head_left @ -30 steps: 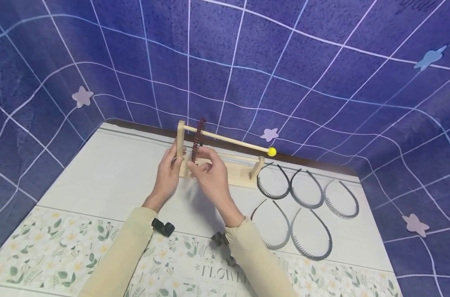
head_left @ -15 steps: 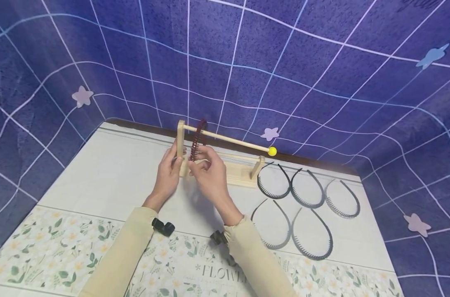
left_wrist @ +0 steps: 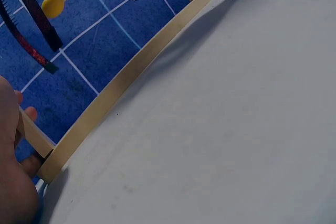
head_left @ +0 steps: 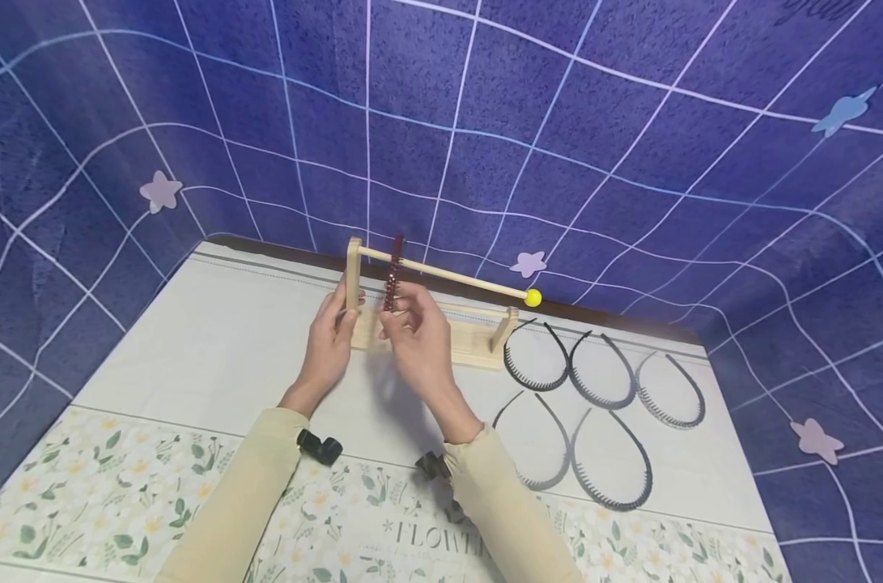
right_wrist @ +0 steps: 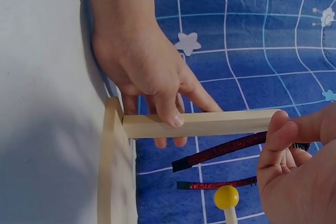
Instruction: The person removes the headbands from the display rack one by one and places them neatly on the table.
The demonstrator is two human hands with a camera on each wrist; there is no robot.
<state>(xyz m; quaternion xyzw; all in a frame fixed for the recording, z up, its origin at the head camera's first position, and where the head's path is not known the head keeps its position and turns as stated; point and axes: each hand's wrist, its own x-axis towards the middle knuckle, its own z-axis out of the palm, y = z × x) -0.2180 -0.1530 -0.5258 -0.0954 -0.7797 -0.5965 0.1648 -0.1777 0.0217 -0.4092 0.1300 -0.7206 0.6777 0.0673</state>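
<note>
A wooden stand (head_left: 470,342) has a tall post (head_left: 354,279) at its left end, which my left hand (head_left: 327,344) grips low down. From the post a round rod (head_left: 459,278) runs right to a yellow ball (head_left: 532,298). A dark red, glittery toothed headband (head_left: 393,279) hangs over the rod near the post. My right hand (head_left: 422,340) pinches its toothed band between thumb and fingers, below the rod. In the right wrist view, the headband's black-tipped ends (right_wrist: 181,164) point away from the right hand (right_wrist: 302,174), toward the stand's base (right_wrist: 107,171).
Several dark and grey toothed headbands (head_left: 648,478) lie on the white tablecloth (head_left: 215,340) to the right of the stand. A second, lower rod ends at a short post (head_left: 505,329). A blue gridded cloth (head_left: 441,146) rises behind the table.
My right hand has shifted slightly right, and the red headband has moved a little with it and turned more edge-on. The left hand stays on the post.
</note>
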